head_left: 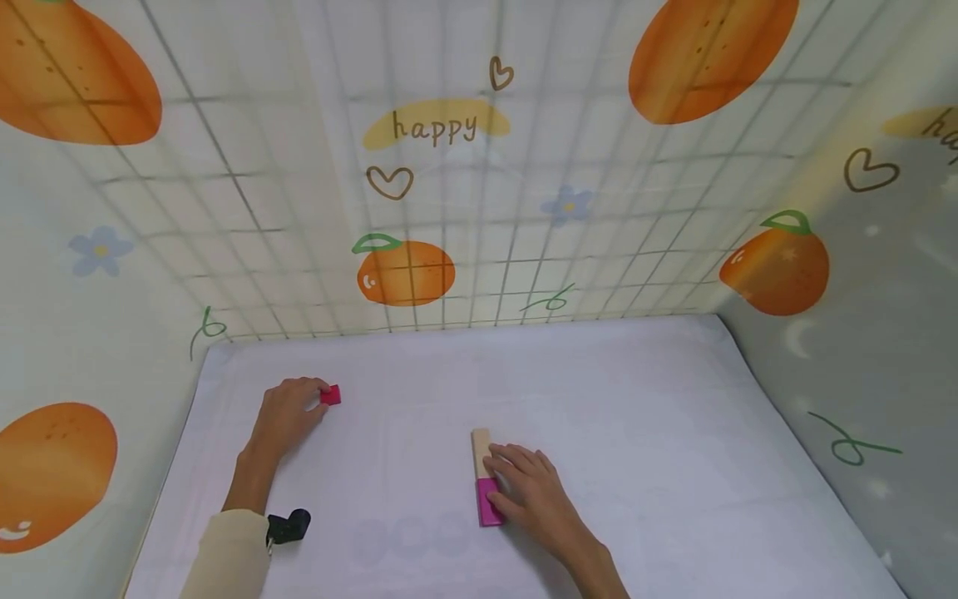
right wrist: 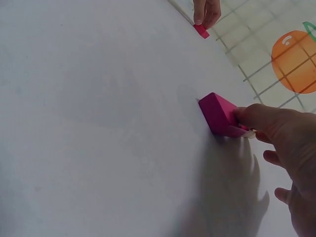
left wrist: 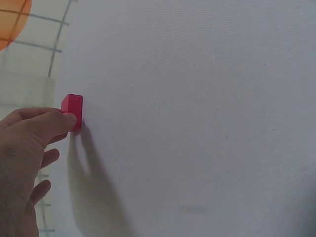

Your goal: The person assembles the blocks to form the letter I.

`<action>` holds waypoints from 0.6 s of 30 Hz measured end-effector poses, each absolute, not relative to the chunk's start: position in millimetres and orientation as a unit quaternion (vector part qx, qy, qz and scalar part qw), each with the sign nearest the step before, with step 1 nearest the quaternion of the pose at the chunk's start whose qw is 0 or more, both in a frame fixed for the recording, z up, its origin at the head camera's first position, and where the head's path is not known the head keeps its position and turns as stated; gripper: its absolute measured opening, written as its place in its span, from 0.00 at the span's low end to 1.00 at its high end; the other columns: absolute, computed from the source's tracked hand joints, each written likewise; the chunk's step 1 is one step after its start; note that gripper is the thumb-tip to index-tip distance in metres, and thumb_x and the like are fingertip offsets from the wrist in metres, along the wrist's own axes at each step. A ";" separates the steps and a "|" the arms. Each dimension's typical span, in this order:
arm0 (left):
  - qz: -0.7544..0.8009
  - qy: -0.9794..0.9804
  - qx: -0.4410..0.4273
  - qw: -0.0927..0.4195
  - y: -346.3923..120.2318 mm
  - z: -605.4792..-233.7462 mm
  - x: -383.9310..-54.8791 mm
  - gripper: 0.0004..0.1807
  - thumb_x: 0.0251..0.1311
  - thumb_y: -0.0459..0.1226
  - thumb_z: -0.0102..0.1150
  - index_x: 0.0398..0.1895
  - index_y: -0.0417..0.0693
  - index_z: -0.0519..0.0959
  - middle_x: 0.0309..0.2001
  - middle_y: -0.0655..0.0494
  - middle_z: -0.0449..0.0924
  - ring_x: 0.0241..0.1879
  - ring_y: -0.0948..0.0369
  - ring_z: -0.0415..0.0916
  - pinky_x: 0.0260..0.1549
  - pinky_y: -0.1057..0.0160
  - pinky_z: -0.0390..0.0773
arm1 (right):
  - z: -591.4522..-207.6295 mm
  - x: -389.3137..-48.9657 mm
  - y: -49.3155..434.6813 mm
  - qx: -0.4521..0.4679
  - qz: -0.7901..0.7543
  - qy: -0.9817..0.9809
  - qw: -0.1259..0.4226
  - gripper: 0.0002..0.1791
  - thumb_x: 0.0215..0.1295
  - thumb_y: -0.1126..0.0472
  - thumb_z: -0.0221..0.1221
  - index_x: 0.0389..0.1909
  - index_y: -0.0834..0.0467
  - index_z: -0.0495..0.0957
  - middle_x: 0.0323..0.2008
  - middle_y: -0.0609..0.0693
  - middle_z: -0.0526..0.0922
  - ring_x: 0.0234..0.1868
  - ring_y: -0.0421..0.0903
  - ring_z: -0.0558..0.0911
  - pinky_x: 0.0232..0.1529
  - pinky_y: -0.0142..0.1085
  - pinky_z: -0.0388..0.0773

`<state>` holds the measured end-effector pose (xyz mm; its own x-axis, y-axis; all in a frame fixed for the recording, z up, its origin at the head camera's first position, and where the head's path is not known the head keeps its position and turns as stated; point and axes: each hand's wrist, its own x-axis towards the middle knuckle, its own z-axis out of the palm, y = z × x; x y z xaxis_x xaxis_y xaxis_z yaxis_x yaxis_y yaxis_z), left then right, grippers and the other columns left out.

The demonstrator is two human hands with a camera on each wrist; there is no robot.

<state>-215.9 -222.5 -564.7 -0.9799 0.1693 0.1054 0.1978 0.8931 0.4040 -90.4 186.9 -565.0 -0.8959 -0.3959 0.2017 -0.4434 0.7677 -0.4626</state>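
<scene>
A small red block (head_left: 331,395) is pinched between the thumb and fingertips of my left hand (head_left: 288,416) at the table's far left. The left wrist view shows that red block (left wrist: 73,109) as a little box standing on the white surface. Near the middle, a magenta block (head_left: 488,509) and a pale wood-coloured block (head_left: 481,449) lie end to end in a line. My right hand (head_left: 531,491) has its thumb on the magenta block and its forefinger by the pale one. In the right wrist view the magenta block (right wrist: 217,114) mostly hides the pale piece.
A white cloth (head_left: 636,399) covers the table. Behind it hangs a curtain (head_left: 464,208) printed with oranges, over a wire grid. A dark wrist-worn piece (head_left: 290,527) sticks out beside the left sleeve.
</scene>
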 end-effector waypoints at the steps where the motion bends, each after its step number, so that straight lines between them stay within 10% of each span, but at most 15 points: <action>1: -0.210 -0.972 -0.094 0.035 -222.2 -564.8 -216.3 0.14 0.61 0.37 0.67 0.50 0.44 0.82 0.52 0.43 0.83 0.56 0.43 0.74 0.57 0.37 0.71 | -565.2 -90.5 186.9 0.224 0.258 -0.939 0.048 0.25 0.62 0.53 0.68 0.60 0.54 0.79 0.64 0.50 0.76 0.67 0.53 0.69 0.65 0.65 0.59; 18: -0.218 -0.969 -0.103 0.054 -219.0 -564.9 -215.6 0.13 0.61 0.35 0.67 0.48 0.45 0.83 0.51 0.44 0.83 0.56 0.44 0.74 0.58 0.36 0.68 | -564.5 -91.6 186.2 0.220 0.246 -0.943 0.036 0.25 0.62 0.52 0.67 0.60 0.54 0.79 0.65 0.50 0.75 0.68 0.52 0.68 0.66 0.65 0.58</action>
<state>-215.6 -219.0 -564.9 -0.9727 0.1766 0.1503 0.2240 0.8833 0.4119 -91.6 186.2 -564.5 -0.9009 -0.3967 0.1760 -0.4321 0.7829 -0.4475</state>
